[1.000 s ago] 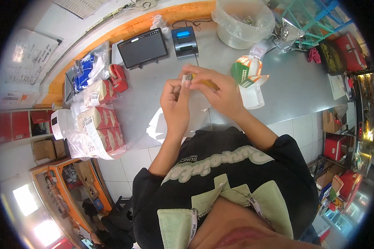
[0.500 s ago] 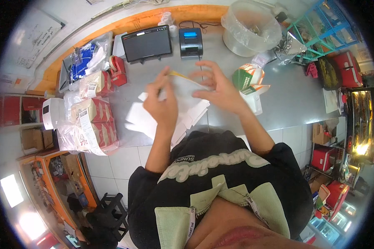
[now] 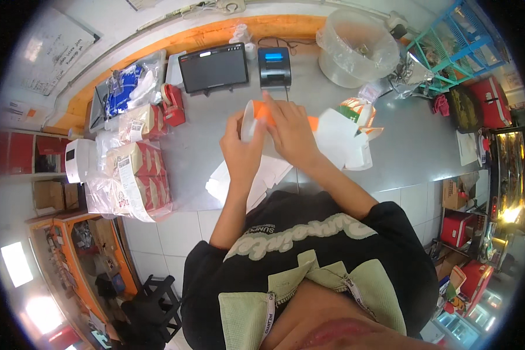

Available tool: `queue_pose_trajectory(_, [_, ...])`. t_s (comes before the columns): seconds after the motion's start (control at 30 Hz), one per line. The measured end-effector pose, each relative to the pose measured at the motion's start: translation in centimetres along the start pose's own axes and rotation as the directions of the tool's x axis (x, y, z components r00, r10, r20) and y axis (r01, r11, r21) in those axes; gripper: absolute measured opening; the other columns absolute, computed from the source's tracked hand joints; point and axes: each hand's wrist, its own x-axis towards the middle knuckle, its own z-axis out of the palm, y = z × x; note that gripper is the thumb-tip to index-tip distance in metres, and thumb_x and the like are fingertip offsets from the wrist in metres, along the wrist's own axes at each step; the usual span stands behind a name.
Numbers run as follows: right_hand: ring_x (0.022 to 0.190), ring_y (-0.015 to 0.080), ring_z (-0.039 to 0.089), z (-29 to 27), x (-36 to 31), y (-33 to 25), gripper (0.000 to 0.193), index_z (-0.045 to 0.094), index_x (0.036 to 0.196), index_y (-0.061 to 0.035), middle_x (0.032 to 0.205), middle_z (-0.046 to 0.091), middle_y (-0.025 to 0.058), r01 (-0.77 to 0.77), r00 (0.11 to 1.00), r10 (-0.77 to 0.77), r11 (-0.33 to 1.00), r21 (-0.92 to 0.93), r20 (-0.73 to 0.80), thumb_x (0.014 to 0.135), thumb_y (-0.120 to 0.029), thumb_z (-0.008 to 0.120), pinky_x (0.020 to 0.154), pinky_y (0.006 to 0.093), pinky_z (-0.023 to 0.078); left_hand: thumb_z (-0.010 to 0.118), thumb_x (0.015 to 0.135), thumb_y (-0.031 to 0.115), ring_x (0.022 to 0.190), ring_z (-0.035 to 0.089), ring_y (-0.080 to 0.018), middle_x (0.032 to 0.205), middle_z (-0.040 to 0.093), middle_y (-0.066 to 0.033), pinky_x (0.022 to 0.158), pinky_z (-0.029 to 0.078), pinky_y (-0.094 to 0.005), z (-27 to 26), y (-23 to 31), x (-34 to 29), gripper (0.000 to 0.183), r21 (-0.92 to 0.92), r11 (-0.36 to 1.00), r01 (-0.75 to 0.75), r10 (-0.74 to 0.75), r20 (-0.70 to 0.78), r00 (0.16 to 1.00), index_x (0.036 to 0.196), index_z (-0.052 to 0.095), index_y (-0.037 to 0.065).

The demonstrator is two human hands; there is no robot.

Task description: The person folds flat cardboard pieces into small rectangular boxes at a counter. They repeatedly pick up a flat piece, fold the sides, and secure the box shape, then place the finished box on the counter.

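A piece of thin card, white on one side and orange on the other (image 3: 260, 109), is bent into a curve between my hands above the steel table. My left hand (image 3: 242, 146) grips its left end. My right hand (image 3: 291, 128) lies across the orange side, fingers pressed together against it. Below my hands is a loose pile of white flat card pieces (image 3: 274, 170). Right of my right hand lies a white card sheet (image 3: 338, 137), beside a folded orange, green and white carton (image 3: 359, 109); whether the sheet joins the held card is hidden.
A tablet (image 3: 214, 67) and a small black printer (image 3: 274, 65) stand at the back, with a red tape dispenser (image 3: 173, 106) to their left. Wrapped red-and-tan packages (image 3: 143, 169) fill the left end. A plastic-lined tub (image 3: 356, 55) and blue-green baskets (image 3: 449, 44) stand back right.
My hands have come closer together. The card between them is now curved with its orange side showing. More white card now lies to the right, and the pile below is less spread out.
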Motion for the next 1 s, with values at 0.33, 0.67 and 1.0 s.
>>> queue_pose_trajectory(0.33, [0.064,0.0081,0.049,-2.9,1.8,1.5,0.016,0.053,0.108,-0.0072,0.076,0.058,0.0022,-0.376,0.927,0.315,0.777,0.504,0.205,0.104,-0.023,0.054,0.057,0.0283,0.038,0.073,0.087,0.011,0.07,0.065,-0.0167,0.091,0.073,-0.0124,0.063,0.051,-0.029,-2.1,-1.2,0.2,0.018,0.448,0.649,-0.615,0.721,-0.105,0.685,0.097,0.068,-0.002])
queue_pose_trajectory(0.67, [0.105,0.013,0.064,-2.7,1.1,0.8,0.007,0.061,0.095,-0.0003,0.116,0.068,0.0158,-0.324,0.941,0.221,0.365,0.873,0.257,0.095,-0.006,0.065,0.088,0.0271,0.05,0.074,0.087,0.0,0.082,0.065,-0.0127,0.097,0.072,-0.0091,0.072,0.051,-0.0252,-0.4,-1.1,-0.3,0.015,-0.471,0.851,0.232,-0.181,0.153,0.972,0.1,0.071,-0.006])
queue_pose_trajectory(1.0, [0.117,0.0163,0.061,-3.9,0.3,-0.9,0.003,0.063,0.096,0.002,0.125,0.065,0.0207,-0.34,0.929,0.254,0.302,0.89,0.269,0.094,0.0,0.064,0.098,0.0287,0.049,0.075,0.084,-0.004,0.096,0.062,-0.012,0.11,0.068,-0.0101,0.081,0.051,-0.0248,0.8,0.4,-1.4,0.018,-0.495,0.866,0.073,-0.07,0.025,0.997,0.101,0.069,-0.004])
